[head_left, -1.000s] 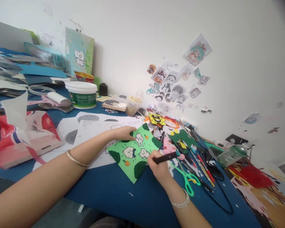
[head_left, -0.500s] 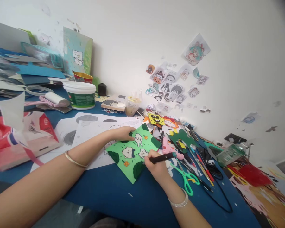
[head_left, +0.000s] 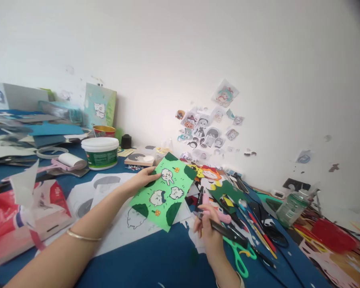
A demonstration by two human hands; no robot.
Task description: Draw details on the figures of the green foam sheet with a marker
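Observation:
My left hand [head_left: 144, 179] pinches the upper left edge of a green card [head_left: 167, 190], tilted up off the papers. White cartoon animals, dark green patches and small orange flowers decorate it. To the right of the card, apart from it, my right hand [head_left: 210, 232] grips a black marker [head_left: 225, 230], its tip pointing left toward the card. Under and behind that hand lie a pink glue gun [head_left: 225, 217] and green-handled scissors [head_left: 238, 252]. White sheets with printed drawings [head_left: 135, 219] rest beneath the card.
A tissue pack [head_left: 27, 220] and a white-lidded tub [head_left: 100, 154] stand at the left, near a pink lint roller [head_left: 69, 163]. Paintbrushes [head_left: 256, 228], paper scraps and a clear green bottle [head_left: 292, 208] crowd the right. Stickers [head_left: 211, 136] cover part of the wall.
The marker has come away from the card, moving right and down with my right hand. My left hand has raised and tilted the card. The camera view has tipped upward.

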